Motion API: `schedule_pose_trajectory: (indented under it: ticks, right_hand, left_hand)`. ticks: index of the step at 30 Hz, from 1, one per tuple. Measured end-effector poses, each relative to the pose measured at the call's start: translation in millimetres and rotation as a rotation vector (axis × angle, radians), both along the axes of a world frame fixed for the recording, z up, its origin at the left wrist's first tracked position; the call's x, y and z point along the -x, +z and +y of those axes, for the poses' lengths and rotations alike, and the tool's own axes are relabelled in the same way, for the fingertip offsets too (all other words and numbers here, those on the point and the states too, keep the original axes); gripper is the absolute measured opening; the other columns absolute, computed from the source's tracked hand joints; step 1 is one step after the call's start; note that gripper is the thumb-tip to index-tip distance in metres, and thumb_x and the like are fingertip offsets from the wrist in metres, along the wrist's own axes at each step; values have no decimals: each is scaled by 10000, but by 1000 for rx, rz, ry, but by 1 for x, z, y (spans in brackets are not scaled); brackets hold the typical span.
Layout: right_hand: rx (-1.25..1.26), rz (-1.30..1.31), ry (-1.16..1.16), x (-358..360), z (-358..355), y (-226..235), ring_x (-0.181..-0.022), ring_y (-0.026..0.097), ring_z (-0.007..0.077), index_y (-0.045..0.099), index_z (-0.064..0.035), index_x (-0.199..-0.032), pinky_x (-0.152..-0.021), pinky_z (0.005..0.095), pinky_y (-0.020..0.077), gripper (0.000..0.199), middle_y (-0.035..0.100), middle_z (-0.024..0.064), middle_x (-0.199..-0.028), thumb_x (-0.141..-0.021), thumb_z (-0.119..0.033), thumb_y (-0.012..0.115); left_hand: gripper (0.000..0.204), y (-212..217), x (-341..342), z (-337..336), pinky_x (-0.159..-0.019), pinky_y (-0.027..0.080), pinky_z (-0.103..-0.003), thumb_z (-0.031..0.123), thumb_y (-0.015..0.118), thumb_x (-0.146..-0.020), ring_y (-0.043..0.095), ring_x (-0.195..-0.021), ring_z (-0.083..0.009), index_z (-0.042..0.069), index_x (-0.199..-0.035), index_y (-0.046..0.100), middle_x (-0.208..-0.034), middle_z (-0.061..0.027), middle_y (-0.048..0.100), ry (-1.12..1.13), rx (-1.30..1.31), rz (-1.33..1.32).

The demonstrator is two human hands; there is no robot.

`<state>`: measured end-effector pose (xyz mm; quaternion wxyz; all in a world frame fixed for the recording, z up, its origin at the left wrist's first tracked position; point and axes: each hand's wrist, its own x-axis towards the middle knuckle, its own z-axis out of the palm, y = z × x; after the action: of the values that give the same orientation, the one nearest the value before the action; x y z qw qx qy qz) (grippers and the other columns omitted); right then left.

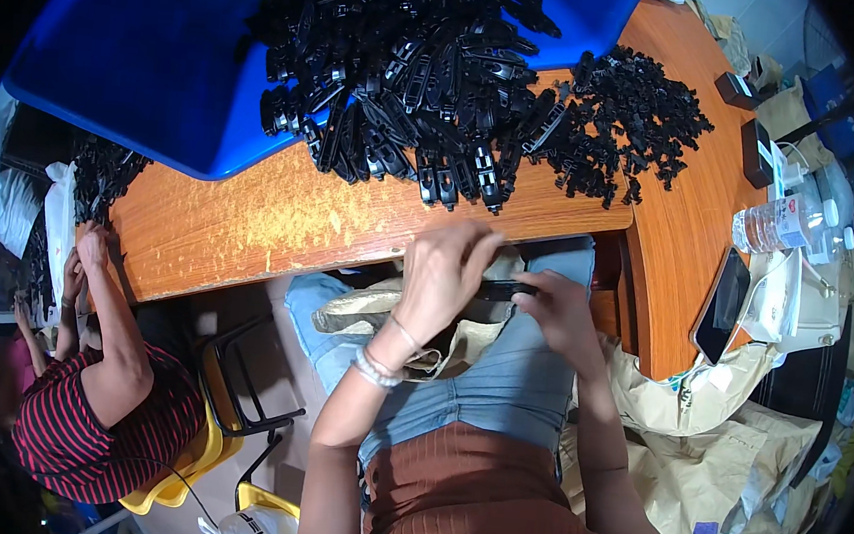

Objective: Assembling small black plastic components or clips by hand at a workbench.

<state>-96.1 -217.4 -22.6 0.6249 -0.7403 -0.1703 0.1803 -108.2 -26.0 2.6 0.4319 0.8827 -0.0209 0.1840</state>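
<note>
My right hand [562, 316] is closed on a dark, narrow plastic part [497, 291], held above my lap between thumb and fingers. Just left of it and a little higher is my left hand [444, 273], its back toward me and its fingers bent together; whatever is in them is hidden. Under both hands an open brown paper bag [353, 311] lies across my thighs. Beyond the table edge is a large heap of long black plastic parts [400, 94], spilling out of a blue bin [162, 65]. Right of that heap lies a pile of smaller black pieces [639, 123].
The wooden table [250, 223] curves round to my right, where a phone [722, 305] and a clear plastic bottle [773, 226] sit. Crumpled brown paper [670, 487] fills the lower right. At left, a person in a striped top [99, 422] works beside a yellow chair [175, 473].
</note>
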Motion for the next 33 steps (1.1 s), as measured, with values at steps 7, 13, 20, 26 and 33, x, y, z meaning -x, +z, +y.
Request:
schedule_pose_trajectory:
  ticks: [7, 13, 20, 26, 33]
  right_hand:
    - [219, -608, -52, -42, 32, 7, -661, 552, 249, 649, 24, -903, -621, 320, 447, 138, 568, 116, -757, -783, -38, 617]
    - [369, -960, -131, -79, 48, 12, -822, 522, 286, 617, 13, -852, -688, 357, 435, 126, 539, 117, -863, -733, 0, 655]
    - [366, -998, -45, -82, 45, 14, -779, 513, 300, 565, 12, -784, -689, 381, 436, 94, 534, 120, -856, -718, 24, 631]
    - [156, -711, -84, -75, 44, 17, -759, 540, 190, 606, 39, -946, -626, 298, 437, 163, 538, 85, -872, -787, 57, 574]
    - [-522, 71, -66, -74, 31, 7, -717, 580, 130, 585, 82, -1051, -526, 187, 446, 202, 542, 94, -946, -865, 53, 512]
  left_hand:
    - [297, 6, -49, -5, -484, 444, -388, 263, 648, -816, 583, -573, -310, 4, -875, 515, -709, -153, 567, 286, -444, -81]
    - [196, 4, -44, -4, -487, 443, -405, 199, 633, -798, 583, -531, -331, 31, -790, 534, -673, -159, 601, 348, -286, -67]
    - [128, -1, -39, -6, -538, 442, -388, 153, 649, -791, 591, -606, -319, 44, -813, 585, -728, -135, 612, 302, -272, -58]
    - [143, -4, -34, 0, -577, 441, -355, 21, 667, -733, 572, -693, -285, 14, -819, 553, -842, -137, 572, 322, -77, -288]
    - [149, -17, -27, 12, -666, 465, -248, 19, 645, -817, 582, -846, -162, -4, -899, 523, -963, -131, 599, 308, 191, -218]
